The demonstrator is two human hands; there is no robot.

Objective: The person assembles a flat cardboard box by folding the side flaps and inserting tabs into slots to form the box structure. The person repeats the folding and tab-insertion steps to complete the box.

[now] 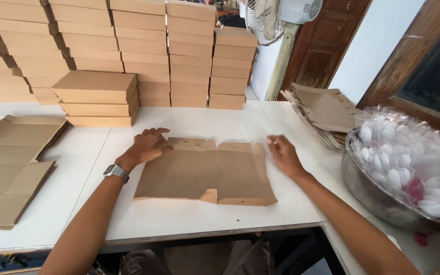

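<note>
A flat brown cardboard box blank (207,173) lies unfolded on the white table (179,219) in front of me. My left hand (146,145), with a watch on its wrist, rests fingers down on the blank's upper left corner. My right hand (282,153) lies on the table by the blank's upper right corner, fingertips touching its edge flap. Neither hand grips anything.
Tall stacks of folded brown boxes (128,51) line the back of the table. Flat blanks (11,163) lie at left, another pile of blanks (322,112) at right. A metal bowl (367,193) of clear-wrapped white items sits at right. A fan (268,20) stands behind.
</note>
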